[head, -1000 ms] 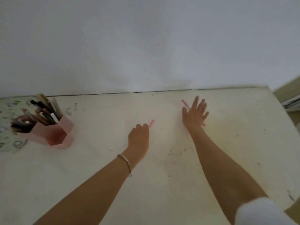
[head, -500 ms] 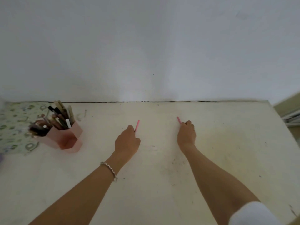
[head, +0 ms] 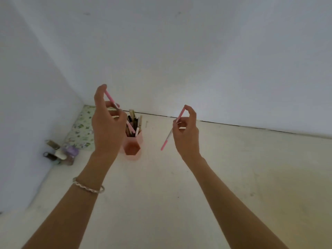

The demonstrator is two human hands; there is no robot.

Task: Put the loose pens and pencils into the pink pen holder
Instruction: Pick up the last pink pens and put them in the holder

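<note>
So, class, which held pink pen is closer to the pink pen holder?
The left pen, held by the left hand: it sits above the pink pen holder in view, while the right pen, in the right hand, hangs clear aside.

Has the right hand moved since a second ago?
Yes. The right hand has lifted off the table, pinching a pink pen, and come leftward, closer to the pink pen holder.

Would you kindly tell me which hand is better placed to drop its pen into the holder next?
Left. The left hand holds the left pen right above the pink pen holder; the right hand and the right pen are off to its side.
</note>
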